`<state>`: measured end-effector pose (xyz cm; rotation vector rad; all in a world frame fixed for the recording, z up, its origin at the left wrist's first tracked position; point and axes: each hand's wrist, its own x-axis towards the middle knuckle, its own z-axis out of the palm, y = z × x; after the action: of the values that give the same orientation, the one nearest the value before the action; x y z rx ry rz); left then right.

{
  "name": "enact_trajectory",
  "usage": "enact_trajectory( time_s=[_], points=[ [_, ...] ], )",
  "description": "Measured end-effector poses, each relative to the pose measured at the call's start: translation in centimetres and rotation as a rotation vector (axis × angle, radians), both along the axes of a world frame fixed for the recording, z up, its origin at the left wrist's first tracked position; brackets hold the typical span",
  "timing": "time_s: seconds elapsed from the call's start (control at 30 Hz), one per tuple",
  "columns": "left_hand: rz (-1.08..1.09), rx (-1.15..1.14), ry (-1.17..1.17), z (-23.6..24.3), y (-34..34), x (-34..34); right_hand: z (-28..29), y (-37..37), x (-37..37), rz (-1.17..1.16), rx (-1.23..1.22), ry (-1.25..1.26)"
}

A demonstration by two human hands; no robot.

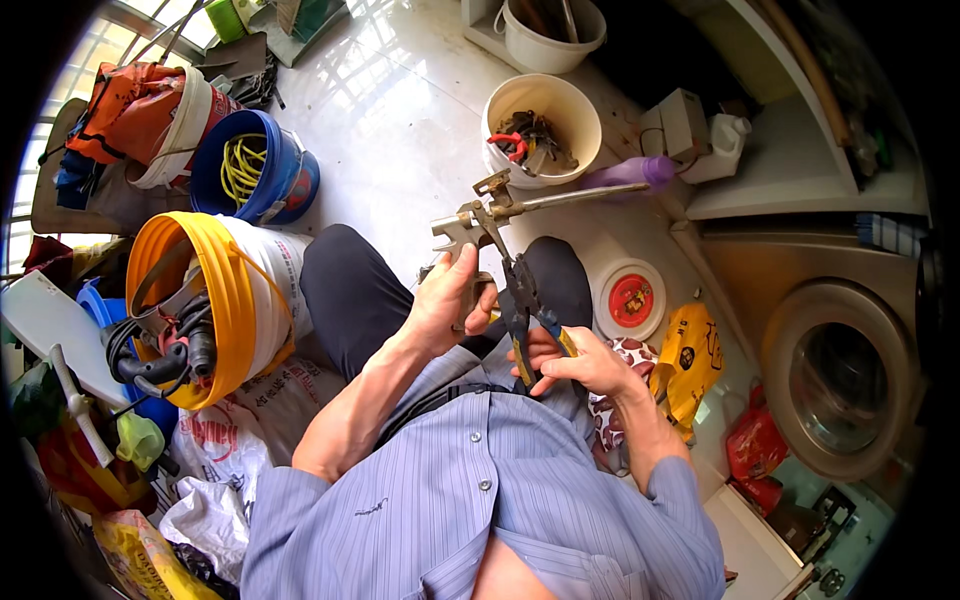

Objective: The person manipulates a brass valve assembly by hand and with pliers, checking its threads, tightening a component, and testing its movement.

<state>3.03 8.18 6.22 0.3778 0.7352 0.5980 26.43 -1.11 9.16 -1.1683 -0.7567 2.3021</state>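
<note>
Closest to me on the feed is the striped blue-grey shirt (pixel 420 480), with both forearms coming out past it. My right hand (pixel 580 360) is clamped around the handles of some dark pliers (pixel 520 285) with yellow on the grips. My left hand (pixel 450 295) is wrapped around the grip of a long-barrelled metal gun (pixel 465 228), thumb up top. That gun sits up over the gap between the dark-trousered knees, well clear of the floor (pixel 380 130), barrel pointing off right. The pliers' nose is right up at the gun's body, but I honestly can't tell if it's biting on anything.

Down on the floor's near left side I've got white plastic bags (pixel 215 440), then a yellow bucket (pixel 240 310) tipped toward me with a corded power tool (pixel 200 350) inside. Over on the right there's a yellow plastic bag (pixel 690 365) just beside a round white lid with a red middle (pixel 632 300), and a front-loading washing machine (pixel 840 370) along the floor's right edge.

Further out left, a blue bucket (pixel 292 180) holds a coiled yellow hose or cord (pixel 242 165). Past the gun, a cream bucket (pixel 570 110) has loose tools in it, one red-handled, with a purple bottle (pixel 650 170) near it. At the floor's far edge stands another white bucket (pixel 545 45).
</note>
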Motion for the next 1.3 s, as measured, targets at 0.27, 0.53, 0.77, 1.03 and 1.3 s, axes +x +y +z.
enact_trajectory(
  time_s=[0.27,0.53,0.77,1.03,1.3],
  points=[
    [-0.006,-0.039,-0.078,0.1,-0.1,0.2,0.0,0.6,-0.2,-0.043,-0.033,0.128],
    [-0.069,0.032,-0.089,0.4,-0.3,0.4,-2.4,-1.0,-1.2,-0.145,-0.021,0.272],
    [-0.109,0.059,-0.042,0.3,0.2,0.1,-2.1,-1.5,-1.8,-0.261,-0.154,0.344],
    [-0.084,0.008,0.046,-0.8,-0.5,1.3,-2.4,-1.2,0.0,-0.161,-0.124,0.219],
    [-0.002,0.296,0.259,-1.4,0.9,1.9,-2.1,-1.1,-2.7,-0.308,-0.149,0.231]
  ],
)
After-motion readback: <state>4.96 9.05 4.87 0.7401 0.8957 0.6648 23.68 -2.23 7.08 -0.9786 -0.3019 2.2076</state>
